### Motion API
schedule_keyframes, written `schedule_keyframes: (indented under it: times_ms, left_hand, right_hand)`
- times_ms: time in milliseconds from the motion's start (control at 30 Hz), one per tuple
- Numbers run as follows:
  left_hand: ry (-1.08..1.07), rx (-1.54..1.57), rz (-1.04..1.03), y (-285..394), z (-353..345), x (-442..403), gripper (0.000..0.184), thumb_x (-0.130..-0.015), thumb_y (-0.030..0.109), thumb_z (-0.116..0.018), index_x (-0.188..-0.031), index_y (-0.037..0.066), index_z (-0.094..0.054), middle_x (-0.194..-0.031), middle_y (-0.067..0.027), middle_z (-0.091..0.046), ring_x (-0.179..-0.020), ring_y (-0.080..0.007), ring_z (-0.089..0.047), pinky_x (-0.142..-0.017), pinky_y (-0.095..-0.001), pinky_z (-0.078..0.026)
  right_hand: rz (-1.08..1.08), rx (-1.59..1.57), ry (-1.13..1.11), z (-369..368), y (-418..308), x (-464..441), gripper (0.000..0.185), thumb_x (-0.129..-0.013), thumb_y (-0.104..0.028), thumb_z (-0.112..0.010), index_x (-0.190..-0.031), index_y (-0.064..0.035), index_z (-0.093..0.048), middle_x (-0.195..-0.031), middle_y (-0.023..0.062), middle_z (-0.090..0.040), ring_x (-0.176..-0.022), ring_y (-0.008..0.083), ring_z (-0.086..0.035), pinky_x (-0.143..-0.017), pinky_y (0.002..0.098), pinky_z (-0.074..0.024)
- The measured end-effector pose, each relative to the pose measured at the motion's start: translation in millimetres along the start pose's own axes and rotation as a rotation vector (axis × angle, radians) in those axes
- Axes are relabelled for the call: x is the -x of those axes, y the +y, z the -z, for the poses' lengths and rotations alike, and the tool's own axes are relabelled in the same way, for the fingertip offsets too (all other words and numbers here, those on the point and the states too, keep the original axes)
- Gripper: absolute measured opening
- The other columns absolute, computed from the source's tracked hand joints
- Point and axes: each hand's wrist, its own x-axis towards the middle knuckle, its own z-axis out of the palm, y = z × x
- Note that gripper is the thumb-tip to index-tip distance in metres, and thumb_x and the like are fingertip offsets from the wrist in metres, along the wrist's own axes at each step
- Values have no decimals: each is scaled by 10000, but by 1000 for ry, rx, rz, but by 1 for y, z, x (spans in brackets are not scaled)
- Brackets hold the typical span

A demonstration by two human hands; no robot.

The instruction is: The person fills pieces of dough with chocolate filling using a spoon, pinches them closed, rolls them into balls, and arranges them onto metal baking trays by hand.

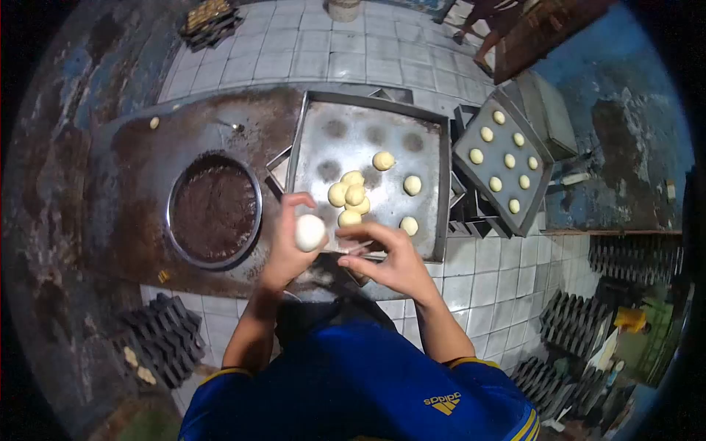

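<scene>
My left hand [285, 246] holds a smooth white dough ball [310, 232] against its fingers, at the lower left corner of a square metal tray [323, 121]. To its right, my right hand [390, 259] is over the tray's near edge, fingers apart and slightly blurred, with nothing seen in it. Just beyond both hands, several yellowish dough balls [354, 195] are heaped together. Single balls lie apart on the tray, one [383, 161] near the middle and others [412, 185] toward the right side.
A round pan [256, 213] with dark brown contents sits on the worn table [118, 213] at left. Right of the tray, another tray [482, 176] with several dough balls rests on stacked trays. A person's leg [487, 50] shows at the upper right. Dark stacked racks [173, 338] stand below left.
</scene>
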Motion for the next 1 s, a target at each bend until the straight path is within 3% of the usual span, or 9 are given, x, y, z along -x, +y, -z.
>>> schedule_keyframes:
  times_ms: [133,333,433,600,667,733,800,833,1000]
  left_hand:
    - [-139,207,321,-17,-42,8,587,-829,135,-863,-1278,82,-489,-971,-198,-734,-956,-364,-767,-775,-416,-574]
    - [-159,123,289,-56,-79,-38,574,-826,53,-796,-1310,83,-489,-1014,-283,-730,-1064,-513,-687,-835,-556,-566]
    - [-288,-3,346,-55,-82,-62,994,-787,128,-854,-1596,154,-277,-1439,-308,-549,-1142,-522,-656,-977,-549,-547]
    - [-62,-60,151,-81,-66,-29,1161,-775,154,-884,-1678,169,-155,-1524,-271,-460,-1085,-461,-682,-972,-491,-566]
    - [-207,33,563,-79,-50,-5,1117,-788,140,-883,-1672,127,-202,-1516,-257,-482,-1024,-371,-690,-925,-429,-575]
    - [-178,-77,585,-94,-40,31,1067,-800,94,-868,-1663,105,-242,-1489,-226,-516,-911,-274,-651,-857,-394,-573]
    - [23,-185,176,-140,-37,68,1014,-817,50,-850,-1649,96,-272,-1409,-168,-550,-813,-201,-596,-773,-345,-557]
    - [90,-222,40,-150,-34,82,997,-823,35,-844,-1644,93,-282,-1383,-149,-562,-780,-176,-577,-745,-328,-551]
    - [145,30,611,-106,4,94,847,-869,-28,-779,-1594,68,-351,-1212,-73,-544,-736,-106,-487,-662,-228,-493]
  right_hand:
    - [112,115,1,0,16,-30,483,-811,-183,-920,-1229,-22,-740,-1241,125,-717,-1086,240,-722,-831,351,-634]
    - [93,217,65,34,70,-77,414,-814,-175,-908,-1180,-34,-774,-1100,81,-742,-1035,173,-703,-861,329,-573]
    - [-22,182,157,84,96,-109,396,-834,-157,-888,-1190,-27,-771,-1114,71,-765,-1055,149,-705,-854,334,-575]
    - [-4,585,450,199,208,-174,391,-874,-247,-835,-1211,-60,-770,-1129,144,-775,-1026,286,-744,-907,395,-578]
    - [-70,888,395,219,250,-192,418,-895,-249,-795,-1284,-105,-741,-1308,201,-706,-1113,389,-706,-975,440,-568]
    - [-47,1202,254,202,249,-198,618,-976,-379,-683,-1454,-4,-571,-1576,251,-480,-1378,433,-516,-1154,479,-442]
    - [12,1438,181,195,273,-205,844,-1034,-553,-532,-1538,113,-417,-1646,302,-374,-1549,443,-315,-1292,501,-251]
    - [5,1441,182,196,283,-206,844,-1034,-553,-532,-1538,113,-417,-1646,302,-374,-1549,443,-315,-1292,501,-251]
    - [-133,751,198,252,310,-230,793,-1084,-560,-446,-1568,69,-419,-1679,274,-339,-1583,390,-291,-1309,454,-214]
